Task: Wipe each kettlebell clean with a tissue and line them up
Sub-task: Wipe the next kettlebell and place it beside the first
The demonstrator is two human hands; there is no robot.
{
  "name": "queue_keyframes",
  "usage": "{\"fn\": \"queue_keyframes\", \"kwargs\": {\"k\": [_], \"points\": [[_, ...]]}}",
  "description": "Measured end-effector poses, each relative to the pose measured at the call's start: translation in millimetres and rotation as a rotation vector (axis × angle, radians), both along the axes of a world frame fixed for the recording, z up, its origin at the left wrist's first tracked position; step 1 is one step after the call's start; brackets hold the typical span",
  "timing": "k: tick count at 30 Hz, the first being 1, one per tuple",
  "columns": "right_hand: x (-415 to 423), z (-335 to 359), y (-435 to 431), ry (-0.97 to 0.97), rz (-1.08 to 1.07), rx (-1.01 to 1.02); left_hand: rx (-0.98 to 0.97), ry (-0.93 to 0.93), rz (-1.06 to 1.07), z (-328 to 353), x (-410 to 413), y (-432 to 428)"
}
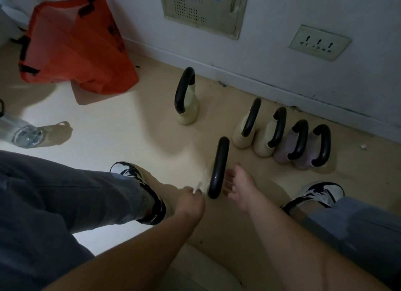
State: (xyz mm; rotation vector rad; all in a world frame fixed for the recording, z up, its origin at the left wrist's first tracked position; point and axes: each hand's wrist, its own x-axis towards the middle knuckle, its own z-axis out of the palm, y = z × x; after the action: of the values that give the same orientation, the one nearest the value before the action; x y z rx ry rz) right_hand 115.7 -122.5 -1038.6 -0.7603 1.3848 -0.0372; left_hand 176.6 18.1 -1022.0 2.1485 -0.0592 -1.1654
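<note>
A kettlebell (218, 167) with a black handle stands on the floor between my two hands. My left hand (191, 200) pinches a white tissue (199, 185) against its left side. My right hand (238, 186) lies open with straight fingers just right of the handle, touching or nearly touching it. Several kettlebells stand in a row along the wall at the right: two cream ones (243, 134) (265, 142) and two mauve ones (284, 149) (307, 153). A taller cream kettlebell (187, 108) stands alone farther back.
An orange bag (73, 45) lies at the back left by the wall. A clear water bottle (21, 132) sits at the left edge. My two shoes (138, 182) (314, 195) flank the near kettlebell. A wall socket (319, 42) and a panel (204, 8) are on the wall.
</note>
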Motion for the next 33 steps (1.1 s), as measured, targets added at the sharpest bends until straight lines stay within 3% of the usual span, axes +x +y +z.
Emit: {"fn": "queue_keyframes", "kwargs": {"k": [4, 8, 10, 12, 15, 20, 24, 28, 33], "points": [[2.6, -1.0, -1.5, 0.048, 0.006, -0.03, -0.19, 0.09, -0.079, 25.6, -7.3, -20.5], [7.8, 10.4, -14.6, 0.186, -0.002, -0.302, -0.028, 0.047, -0.093, 31.5, 0.6, -27.7], [13.6, 27.2, -28.0, 0.084, 0.042, -0.32, 0.054, -0.009, -0.081, 42.4, 24.9, -36.6], [18.1, 49.3, -42.5, -0.058, 0.188, -0.348, -0.041, -0.035, -0.072, 55.0, 49.0, -45.3], [18.3, 81.9, -54.6, -0.253, 0.426, -0.306, -0.318, 0.178, -0.052, 75.5, 68.4, -53.3], [13.0, 101.5, -53.2, -0.448, 0.616, -0.166, -0.533, 0.439, -0.101, 83.5, 88.4, -63.0], [16.6, 86.9, -49.3, -0.27, 0.601, -0.231, -0.541, 0.385, -0.154, 74.7, 82.9, -69.3], [15.4, 80.4, -64.4, -0.128, 0.331, -0.312, -0.458, 0.184, -0.096, 63.0, 90.2, -76.4], [22.0, 93.5, -83.5, 0.32, 0.28, -0.73, -0.26, -0.033, 0.035, 37.7, 101.8, -77.6]]}}
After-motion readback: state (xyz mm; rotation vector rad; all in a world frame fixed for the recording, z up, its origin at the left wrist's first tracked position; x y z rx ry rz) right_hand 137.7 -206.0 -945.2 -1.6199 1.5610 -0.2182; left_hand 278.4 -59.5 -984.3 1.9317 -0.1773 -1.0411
